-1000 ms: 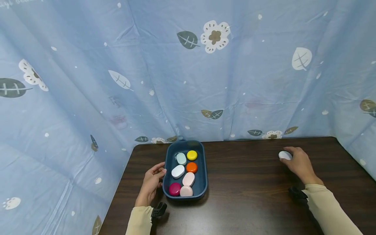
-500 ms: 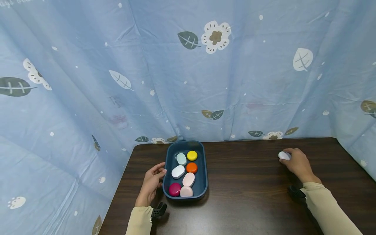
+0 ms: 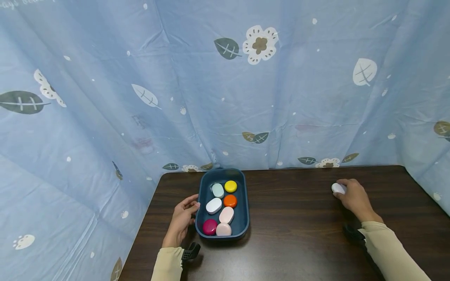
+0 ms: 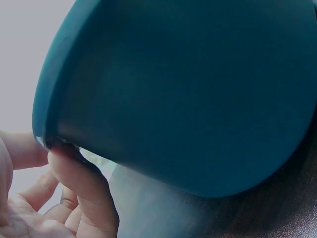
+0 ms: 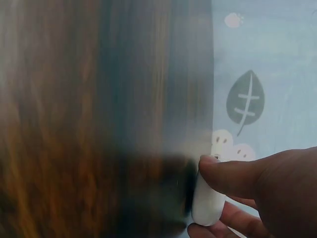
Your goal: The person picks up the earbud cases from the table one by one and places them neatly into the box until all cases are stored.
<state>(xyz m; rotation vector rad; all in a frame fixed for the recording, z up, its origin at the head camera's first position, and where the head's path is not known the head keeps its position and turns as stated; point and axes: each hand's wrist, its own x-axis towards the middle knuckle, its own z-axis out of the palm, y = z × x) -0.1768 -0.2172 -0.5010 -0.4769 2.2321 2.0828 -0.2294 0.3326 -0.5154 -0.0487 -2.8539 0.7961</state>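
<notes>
At the right of the table, my right hand (image 3: 356, 199) pinches a smooth white oval piece (image 3: 338, 188) between thumb and fingers. The right wrist view shows the white piece (image 5: 207, 201) edge-on, upright, with the thumb across its top end. A dark blue rectangular box (image 3: 242, 212) with rounded corners stands left of centre. My left hand (image 3: 183, 218) touches its left rim with thumb and forefinger, the other fingers loosely bent. Close up, the left wrist view has the thumb (image 4: 84, 188) against the rim. Inside lie white, pale green, yellow, orange, pink and crimson pieces.
The dark wooden table (image 3: 288, 226) spans between both arms. A blue curtain (image 3: 197, 97) with leaf and flower prints hangs along its back and left sides. Black straps with cameras sit at both wrists.
My right hand has shifted slightly left and down in view with the white oval piece, which now shows narrower. My left hand and the box hold their places.
</notes>
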